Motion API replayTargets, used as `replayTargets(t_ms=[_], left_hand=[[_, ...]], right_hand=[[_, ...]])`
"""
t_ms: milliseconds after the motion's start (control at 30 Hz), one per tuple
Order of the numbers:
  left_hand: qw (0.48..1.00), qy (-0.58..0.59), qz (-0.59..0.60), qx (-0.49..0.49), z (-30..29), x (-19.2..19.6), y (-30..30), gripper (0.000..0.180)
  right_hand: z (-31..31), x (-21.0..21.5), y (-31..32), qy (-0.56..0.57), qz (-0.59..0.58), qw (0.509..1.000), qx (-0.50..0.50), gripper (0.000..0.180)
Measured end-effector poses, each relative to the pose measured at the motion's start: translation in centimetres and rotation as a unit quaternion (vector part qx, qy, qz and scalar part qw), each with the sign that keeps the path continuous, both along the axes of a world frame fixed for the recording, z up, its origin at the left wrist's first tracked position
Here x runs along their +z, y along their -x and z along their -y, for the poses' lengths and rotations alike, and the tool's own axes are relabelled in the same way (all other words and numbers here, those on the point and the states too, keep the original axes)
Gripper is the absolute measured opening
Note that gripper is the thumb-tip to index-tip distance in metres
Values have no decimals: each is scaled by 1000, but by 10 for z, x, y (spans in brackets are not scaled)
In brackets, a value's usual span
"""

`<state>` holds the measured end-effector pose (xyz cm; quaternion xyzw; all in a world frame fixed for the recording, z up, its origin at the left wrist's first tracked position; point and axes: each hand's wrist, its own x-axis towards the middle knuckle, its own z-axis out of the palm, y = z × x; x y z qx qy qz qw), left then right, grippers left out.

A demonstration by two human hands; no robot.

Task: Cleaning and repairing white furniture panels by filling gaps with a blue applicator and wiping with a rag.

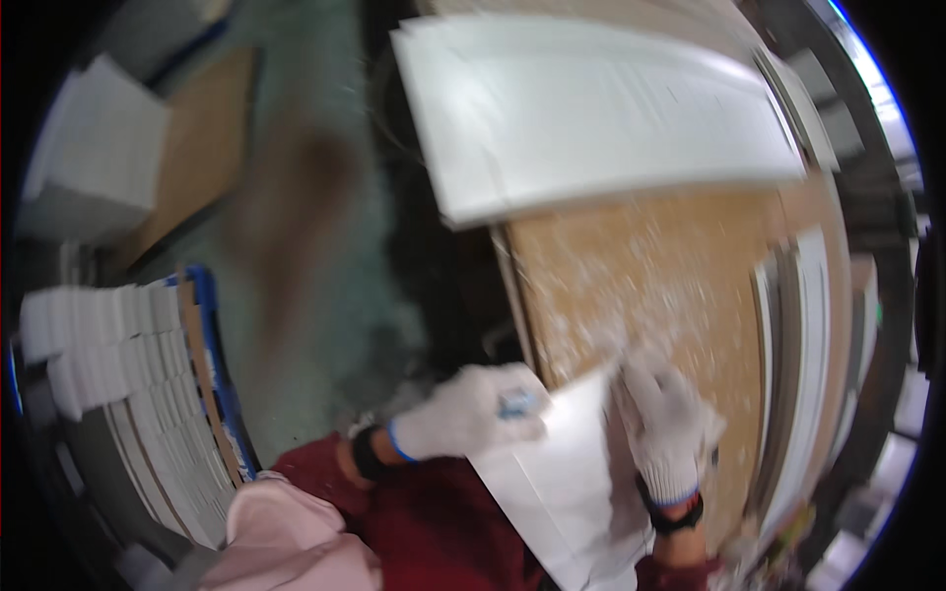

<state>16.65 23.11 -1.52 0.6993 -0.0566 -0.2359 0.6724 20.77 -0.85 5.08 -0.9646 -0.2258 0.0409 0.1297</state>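
A white sheet [562,483], perhaps several in a thin stack, slants between my hands at the near edge of the wooden table. My left hand [473,409], in a white knit glove, is closed at the sheet's left edge. A small light-blue thing shows between its fingers, too blurred to name. On the sheet's right side, my right hand [658,419], gloved the same way, has its fingers bent around the upper edge. Motion smears both hands somewhat, and my right fingertips are partly hidden.
Across the table's far part lies a large white stack of sheets [601,118]. White scraps dot the brown tabletop [650,266]. Upright boards [788,364] line the right side. Stacked white bundles [118,345] stand on the left, beside a blue pallet edge [212,345].
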Motion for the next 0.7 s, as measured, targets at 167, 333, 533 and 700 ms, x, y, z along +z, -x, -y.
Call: replayTargets(t_ms=[167,333,533,700], left_hand=[[997,5,-40,-73,11,-8,1,24],[997,-19,-45,-54,9,-4,5,27],[998,-23,-26,-60,8,-2,-3,29],[998,-13,-36,-53,9,-10,0,29]], right_hand=[[7,-14,4,-91,21,995,-36,22],[-6,-6,-5,-105,-58,989,-82,17],[-5,-3,-8,-106,-57,989,-92,11],[-3,-8,-7,-136,-69,983,-101,11]])
